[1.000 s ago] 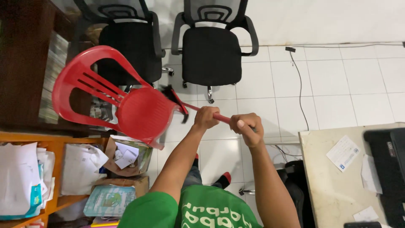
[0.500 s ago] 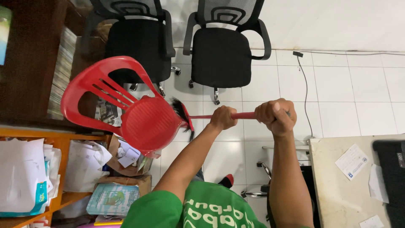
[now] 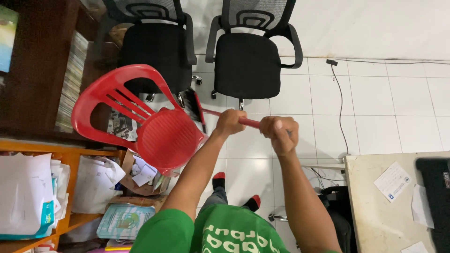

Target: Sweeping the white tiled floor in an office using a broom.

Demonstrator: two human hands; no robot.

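Both my hands grip a red-handled broom [image 3: 250,122]. My left hand [image 3: 229,122] is lower on the handle, my right hand [image 3: 280,134] nearer its top end. The broom's dark bristle head [image 3: 193,104] rests on the white tiled floor, close against the front edge of a red plastic chair [image 3: 140,117] and near the wheeled base of a black office chair [image 3: 154,44]. My feet in dark socks with red toes [image 3: 219,178] stand on the tiles below the handle.
A second black office chair [image 3: 248,51] stands by the wall. An orange shelf [image 3: 65,161] with papers and boxes is at the left, beside a dark cabinet [image 3: 33,70]. A beige desk [image 3: 375,201] with papers is at the right. A black cable [image 3: 338,98] runs across the tiles.
The broom head swung from the red chair's front edge up toward the office chair base. My hands moved left and slightly down with the handle; my feet shifted.
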